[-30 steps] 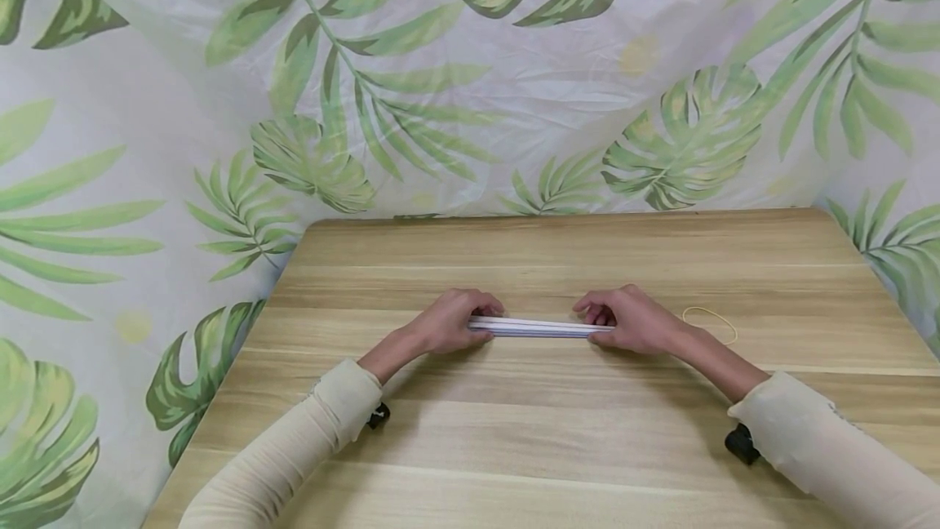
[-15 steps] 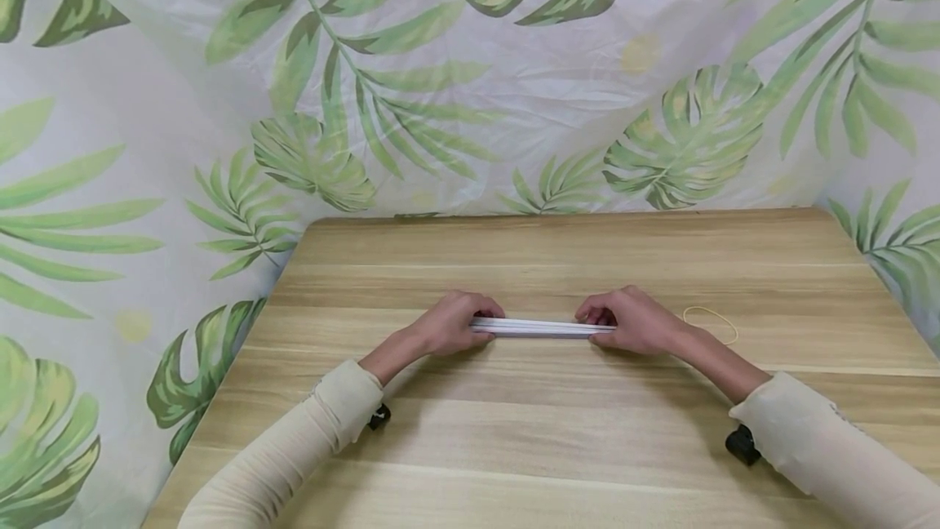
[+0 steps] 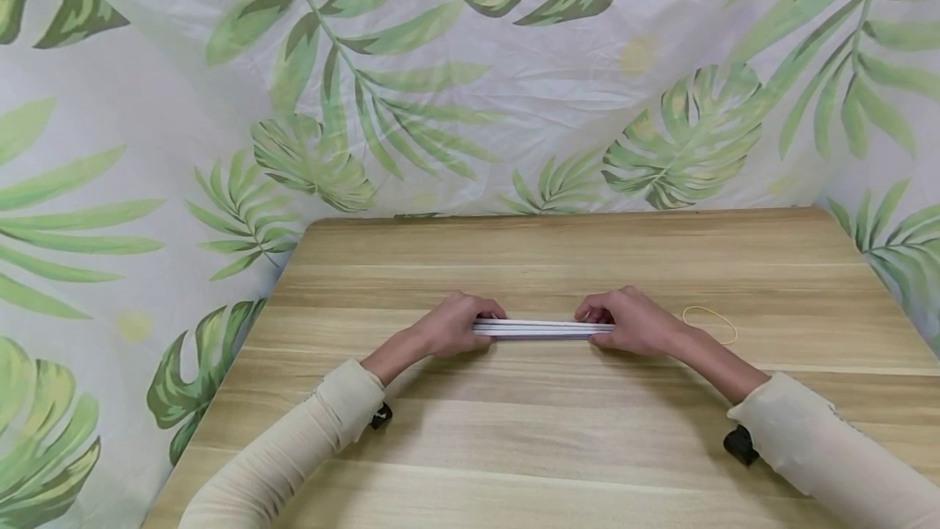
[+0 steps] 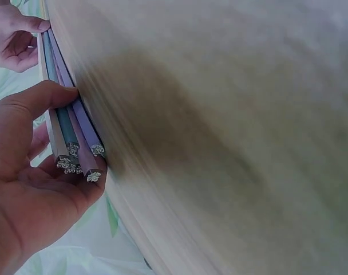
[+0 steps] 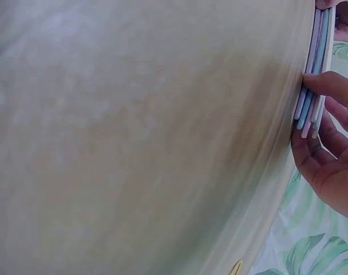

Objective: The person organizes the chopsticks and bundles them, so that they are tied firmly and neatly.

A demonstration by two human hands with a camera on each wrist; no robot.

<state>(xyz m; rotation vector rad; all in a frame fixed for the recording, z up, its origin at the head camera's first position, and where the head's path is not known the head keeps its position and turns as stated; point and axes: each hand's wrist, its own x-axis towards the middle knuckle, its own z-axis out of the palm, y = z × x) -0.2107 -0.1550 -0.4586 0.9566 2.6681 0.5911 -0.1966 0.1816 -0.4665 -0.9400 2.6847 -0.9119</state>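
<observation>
Both hands hold a bundle of several chopsticks point(image 3: 543, 331) lying crosswise at mid-table in the head view. My left hand point(image 3: 457, 325) grips the thick end, thumb on the near side and fingers behind. In the left wrist view, the chopsticks point(image 4: 81, 123) show white, teal, pink and purple sides with silvery patterned end caps at uneven lengths. My right hand point(image 3: 636, 322) pinches the thin end. There, in the right wrist view, the narrow tips point(image 5: 304, 123) stick out unevenly past the thumb.
A thin yellow rubber band point(image 3: 723, 318) lies on the wooden table point(image 3: 543, 431), just beyond the right forearm. Leaf-patterned cloth point(image 3: 441, 104) hangs behind the table and along its sides. Each sleeve carries a small black wrist camera point(image 3: 740, 445).
The chopsticks have turned slightly in the fingers and now lie more evenly side by side. My left hand has edged a little to the right; the right hand stays almost in place.
</observation>
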